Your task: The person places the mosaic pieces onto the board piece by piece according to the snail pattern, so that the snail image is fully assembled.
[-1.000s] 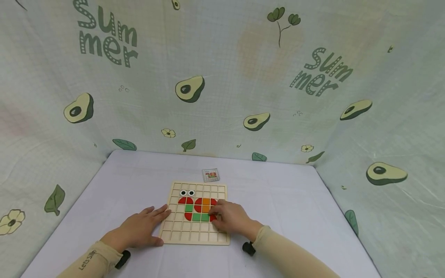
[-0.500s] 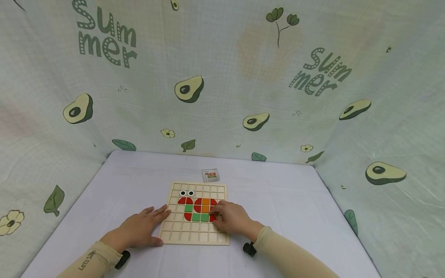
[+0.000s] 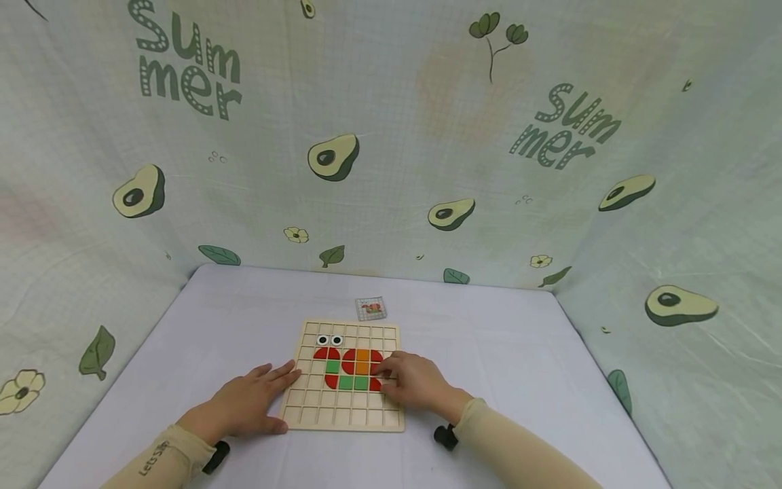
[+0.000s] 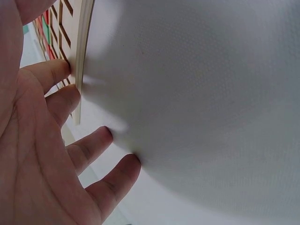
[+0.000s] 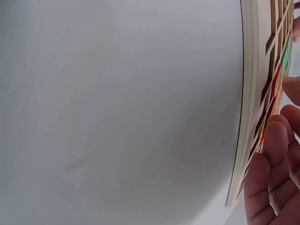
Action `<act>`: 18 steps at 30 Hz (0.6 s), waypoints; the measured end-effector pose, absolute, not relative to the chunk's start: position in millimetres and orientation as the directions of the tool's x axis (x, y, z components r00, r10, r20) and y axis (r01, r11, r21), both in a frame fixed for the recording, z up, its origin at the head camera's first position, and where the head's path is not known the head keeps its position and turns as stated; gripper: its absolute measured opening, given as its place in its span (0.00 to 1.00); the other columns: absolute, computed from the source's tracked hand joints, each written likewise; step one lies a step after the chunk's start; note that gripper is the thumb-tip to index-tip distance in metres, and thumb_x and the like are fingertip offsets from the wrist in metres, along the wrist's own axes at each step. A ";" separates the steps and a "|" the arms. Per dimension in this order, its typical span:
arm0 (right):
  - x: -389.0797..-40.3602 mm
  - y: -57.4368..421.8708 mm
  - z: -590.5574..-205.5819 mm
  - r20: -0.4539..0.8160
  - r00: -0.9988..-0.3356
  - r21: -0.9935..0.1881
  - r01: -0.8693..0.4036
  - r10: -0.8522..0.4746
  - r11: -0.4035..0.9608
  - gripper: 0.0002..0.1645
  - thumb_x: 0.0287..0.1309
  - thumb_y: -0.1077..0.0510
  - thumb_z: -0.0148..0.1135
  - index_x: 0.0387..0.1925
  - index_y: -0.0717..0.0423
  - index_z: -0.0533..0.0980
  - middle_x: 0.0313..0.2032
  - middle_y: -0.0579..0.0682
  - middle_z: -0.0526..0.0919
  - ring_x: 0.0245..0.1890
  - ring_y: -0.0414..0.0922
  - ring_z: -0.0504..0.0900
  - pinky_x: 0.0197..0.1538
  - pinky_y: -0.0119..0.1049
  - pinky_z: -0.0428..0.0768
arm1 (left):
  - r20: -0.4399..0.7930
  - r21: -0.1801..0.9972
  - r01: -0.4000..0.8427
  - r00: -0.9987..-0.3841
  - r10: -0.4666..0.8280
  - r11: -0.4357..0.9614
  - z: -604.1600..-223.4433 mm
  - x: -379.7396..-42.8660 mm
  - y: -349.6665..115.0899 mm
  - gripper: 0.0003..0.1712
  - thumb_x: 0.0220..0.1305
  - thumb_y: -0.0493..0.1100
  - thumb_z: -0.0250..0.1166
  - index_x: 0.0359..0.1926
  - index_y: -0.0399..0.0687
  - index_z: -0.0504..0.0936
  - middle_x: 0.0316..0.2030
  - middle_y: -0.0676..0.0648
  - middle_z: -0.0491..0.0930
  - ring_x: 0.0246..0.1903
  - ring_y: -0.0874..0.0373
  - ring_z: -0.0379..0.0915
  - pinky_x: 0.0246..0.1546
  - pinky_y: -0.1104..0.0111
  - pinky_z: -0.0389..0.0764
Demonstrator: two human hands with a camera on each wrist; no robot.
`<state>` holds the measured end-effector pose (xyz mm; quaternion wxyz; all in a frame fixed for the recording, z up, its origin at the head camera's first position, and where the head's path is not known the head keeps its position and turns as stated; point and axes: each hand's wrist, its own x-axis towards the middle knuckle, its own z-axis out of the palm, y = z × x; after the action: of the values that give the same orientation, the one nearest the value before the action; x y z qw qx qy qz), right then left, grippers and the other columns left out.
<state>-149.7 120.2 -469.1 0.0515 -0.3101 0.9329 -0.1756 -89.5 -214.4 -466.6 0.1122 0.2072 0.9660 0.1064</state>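
Note:
A square wooden grid board (image 3: pixel 332 414) lies on the table, with red, green and orange tiles forming a shape in its cells. Two eye tiles (image 3: pixel 330 340) sit near its upper left. My left hand (image 3: pixel 247 402) is spread at the board's left edge; in the left wrist view, two fingertips (image 4: pixel 70 96) touch the rim. Over the board's right part, my right hand (image 3: pixel 418 386) has bent fingers beside the red tiles (image 3: pixel 376 356) and the green tiles (image 3: pixel 353 383). Thumb and forefinger stand apart there, with no tile visible between them. The hand hides some right-hand cells.
Behind the board lies a small pattern card (image 3: pixel 370 308) with a similar coloured figure on a grid. A white cloth covers the table (image 3: pixel 489 339). Printed fabric walls (image 3: pixel 391 170) enclose its back and sides.
My right hand has shifted slightly to the right, uncovering more of the red tiles at the figure's right end. The left hand and board have stayed in place.

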 end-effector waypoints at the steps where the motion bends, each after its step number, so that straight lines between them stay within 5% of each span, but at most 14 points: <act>1: -149.8 121.4 -468.4 0.015 -0.803 -0.364 -0.560 -0.596 0.744 0.15 0.56 0.55 0.67 0.47 0.43 0.85 0.36 0.34 0.78 0.32 0.34 0.73 0.35 0.28 0.75 | -0.173 0.251 0.375 -0.889 0.423 0.892 -466.9 -89.3 -214.5 0.54 0.48 0.66 0.75 0.72 0.50 0.68 0.73 0.47 0.61 0.65 0.29 0.60 0.53 0.36 0.71; 18: -147.4 142.9 -460.2 0.013 -0.805 -0.438 -0.537 -0.593 0.721 0.17 0.56 0.53 0.69 0.48 0.47 0.83 0.37 0.38 0.80 0.27 0.33 0.73 0.33 0.30 0.75 | -0.166 0.247 0.384 -0.888 0.429 0.890 -465.6 -87.5 -213.4 0.54 0.48 0.66 0.75 0.72 0.49 0.68 0.73 0.46 0.61 0.65 0.29 0.61 0.52 0.36 0.72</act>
<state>-147.4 142.9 -460.2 0.0642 -0.3053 0.9253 -0.2156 -87.5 -213.4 -465.6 0.1083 0.2104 0.9660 0.1041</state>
